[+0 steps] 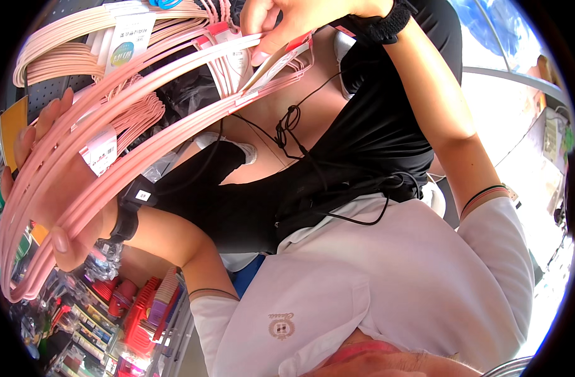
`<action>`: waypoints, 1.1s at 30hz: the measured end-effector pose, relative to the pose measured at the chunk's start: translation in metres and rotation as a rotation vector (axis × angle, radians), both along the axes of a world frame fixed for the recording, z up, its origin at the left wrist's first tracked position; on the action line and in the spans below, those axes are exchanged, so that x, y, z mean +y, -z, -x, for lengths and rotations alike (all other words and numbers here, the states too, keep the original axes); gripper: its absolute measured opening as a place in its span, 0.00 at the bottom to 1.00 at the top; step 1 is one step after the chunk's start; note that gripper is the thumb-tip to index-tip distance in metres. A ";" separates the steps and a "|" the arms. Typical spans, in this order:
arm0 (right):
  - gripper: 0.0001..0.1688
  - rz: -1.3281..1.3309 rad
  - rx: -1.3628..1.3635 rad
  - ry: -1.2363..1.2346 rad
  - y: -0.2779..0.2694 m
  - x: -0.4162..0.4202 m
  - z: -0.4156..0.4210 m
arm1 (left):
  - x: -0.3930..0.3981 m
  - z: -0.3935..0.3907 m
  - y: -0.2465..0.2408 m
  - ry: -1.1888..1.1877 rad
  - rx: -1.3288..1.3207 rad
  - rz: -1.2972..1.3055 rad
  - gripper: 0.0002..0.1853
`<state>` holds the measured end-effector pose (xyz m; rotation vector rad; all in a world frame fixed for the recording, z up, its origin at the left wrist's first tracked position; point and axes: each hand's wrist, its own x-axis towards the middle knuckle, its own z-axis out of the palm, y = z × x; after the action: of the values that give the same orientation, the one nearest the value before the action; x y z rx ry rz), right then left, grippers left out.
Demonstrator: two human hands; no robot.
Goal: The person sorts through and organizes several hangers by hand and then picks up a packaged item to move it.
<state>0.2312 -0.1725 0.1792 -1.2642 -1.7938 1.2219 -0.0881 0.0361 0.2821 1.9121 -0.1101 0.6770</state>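
Observation:
A bundle of pink coated-wire clothes hangers (141,94) stretches from the far left to the top middle. My left hand (68,188) grips their rounded ends, thumb over the lower wires and fingers behind the upper ones. At the other end, my right hand (306,21) pinches the bundle beside its red-and-white paper label (233,63), with the thumb against the wires. Part of the right fingers is cut off by the top edge. Another pink bundle with a white label (101,151) shows behind the held hangers, partly hidden by them.
Pale pink hanger bundles (61,59) hang before a grey pegboard (40,96). Black cables (292,122) dangle over my lap. Shelves with red plastic baskets (143,325) and packaged goods stand at the lower left. Blue plastic wrap (499,28) shows at the upper right.

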 end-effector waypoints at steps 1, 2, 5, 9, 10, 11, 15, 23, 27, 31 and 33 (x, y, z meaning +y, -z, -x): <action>0.15 0.001 0.032 -0.003 0.003 -0.001 0.001 | 0.000 0.003 0.000 -0.028 -0.007 -0.018 0.51; 0.15 0.001 0.063 -0.006 0.008 -0.002 0.002 | 0.002 0.006 0.001 -0.060 -0.021 -0.043 0.50; 0.14 -0.006 0.112 -0.016 0.009 -0.005 0.004 | 0.001 0.004 0.003 -0.108 -0.067 -0.040 0.50; 0.16 -0.003 0.080 -0.020 0.001 -0.006 0.005 | -0.007 0.001 0.003 -0.142 -0.098 -0.021 0.49; 0.17 0.009 0.092 0.001 -0.001 -0.007 0.005 | -0.010 -0.001 0.004 -0.148 -0.098 -0.020 0.49; 0.19 0.020 0.103 0.021 -0.002 -0.007 0.006 | -0.013 -0.002 0.004 -0.153 -0.098 -0.019 0.49; 0.25 -0.030 -0.019 0.104 -0.010 -0.003 0.008 | -0.007 0.000 0.000 -0.049 0.005 0.015 0.49; 0.34 -0.085 0.003 0.212 -0.048 -0.008 0.026 | -0.009 -0.006 -0.008 -0.051 0.022 -0.026 0.51; 0.30 -0.140 0.032 0.067 -0.048 0.017 0.013 | -0.003 -0.005 -0.011 -0.039 0.053 -0.055 0.53; 0.29 -0.442 -0.165 0.149 -0.032 0.035 0.025 | -0.006 -0.006 -0.009 0.001 0.046 -0.035 0.54; 0.31 -0.439 -0.237 0.171 -0.032 0.040 0.024 | -0.012 -0.010 -0.007 0.014 0.021 0.008 0.54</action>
<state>0.2074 -0.1326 0.2110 -1.3042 -1.9360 0.5593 -0.0781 0.0245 0.2892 1.9088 -0.1076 0.6468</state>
